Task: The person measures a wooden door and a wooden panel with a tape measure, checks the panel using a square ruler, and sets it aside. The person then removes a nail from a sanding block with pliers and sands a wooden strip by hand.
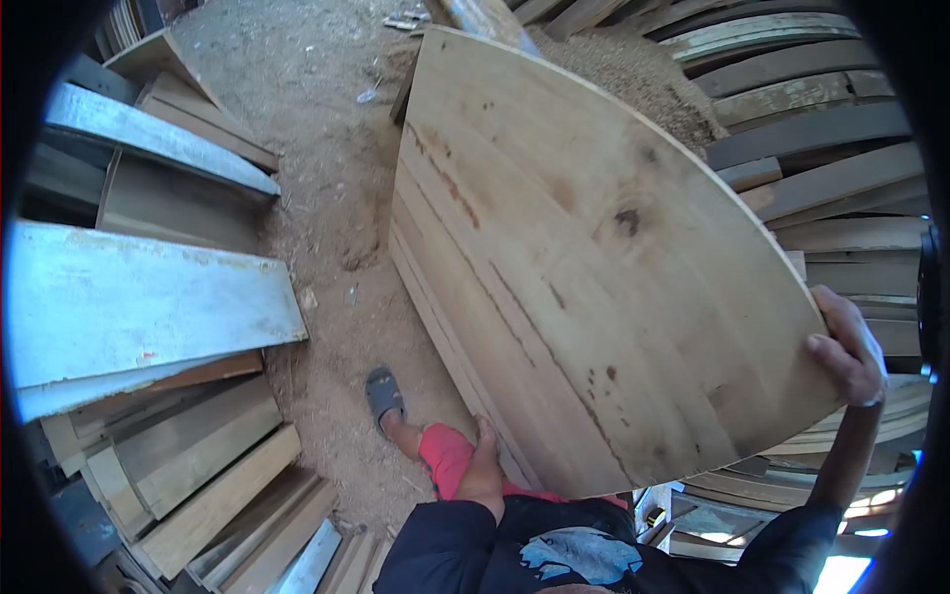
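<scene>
A large wooden panel [554, 267] fills the middle of the view, tilted in front of my body. Dark knots, stains and long cracks run across its pale face. My right hand [849, 348] is closed around the panel's right corner, with the thumb on the near face. Along the lower left edge, my left hand [485, 441] grips the panel, and part of its fingers is hidden. The panel's far end reaches the ground area near a round post or log [485, 20].
Stacked boards [188, 445] line the left side, among them a white-painted plank [148, 307]. More long planks [821, 129] are piled on the right. A sandy path [317, 238] runs between, with my sandalled foot [384, 396] on it. Sawdust [643, 89] lies behind the panel.
</scene>
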A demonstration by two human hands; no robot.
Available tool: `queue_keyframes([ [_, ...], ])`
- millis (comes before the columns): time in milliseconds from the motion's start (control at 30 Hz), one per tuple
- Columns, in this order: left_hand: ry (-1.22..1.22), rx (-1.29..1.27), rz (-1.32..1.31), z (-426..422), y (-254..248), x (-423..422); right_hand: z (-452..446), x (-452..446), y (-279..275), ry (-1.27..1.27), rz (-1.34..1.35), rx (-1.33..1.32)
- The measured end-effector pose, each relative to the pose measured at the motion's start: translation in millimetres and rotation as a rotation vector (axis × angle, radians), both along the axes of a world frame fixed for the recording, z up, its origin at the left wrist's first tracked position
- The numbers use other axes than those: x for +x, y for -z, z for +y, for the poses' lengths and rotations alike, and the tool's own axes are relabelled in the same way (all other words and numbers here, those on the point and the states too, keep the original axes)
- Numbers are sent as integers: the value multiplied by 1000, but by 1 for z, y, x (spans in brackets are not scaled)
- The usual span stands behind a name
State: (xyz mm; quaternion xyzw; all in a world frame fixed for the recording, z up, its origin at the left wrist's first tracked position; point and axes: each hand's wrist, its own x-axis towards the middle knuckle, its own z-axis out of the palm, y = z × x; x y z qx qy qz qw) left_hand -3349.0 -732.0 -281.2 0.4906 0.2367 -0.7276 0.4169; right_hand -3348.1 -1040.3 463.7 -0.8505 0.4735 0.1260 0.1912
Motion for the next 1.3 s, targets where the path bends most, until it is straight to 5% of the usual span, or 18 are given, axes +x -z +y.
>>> queue_keyframes([
  [100, 13, -124, 26, -3, 10, 20, 1, 26, 6, 263, -98, 289],
  [200, 61, -206, 21, -25, 1, 71, 14, 40, 22, 174, -156, 482],
  [267, 91, -91, -51, -73, -111, 139, 28, 16, 50, 123, -209, 565],
  [300, 16, -177, -91, -107, -161, 165, 39, 28, 42, -72, 15, 418],
  [333, -47, -275, -163, -131, -215, 196, 65, 33, 47, 69, 26, 493],
  [400, -144, -635, -185, -163, -291, 223, 82, 31, 57, -36, -100, 428],
  [533, -88, -882, -259, -186, -455, 238, 102, 0, 97, -141, -210, 255],
  [667, -12, -780, -604, -212, -472, 200, 127, -12, 110, -48, -248, 215],
  [767, 80, -879, -434, -215, -471, 209, 144, -15, 115, 15, -250, 218],
  [967, 175, -842, -515, -207, -455, 228, 180, -3, 110, 138, -246, 274],
  [1100, 125, -662, -661, -201, -437, 206, 212, -10, 117, 161, -220, 296],
  [1200, 319, -626, -1054, -191, -429, 183, 230, -30, 138, 128, -187, 276],
  [1300, 358, -642, -1084, -170, -405, 160, 250, -60, 152, 110, -166, 283],
])
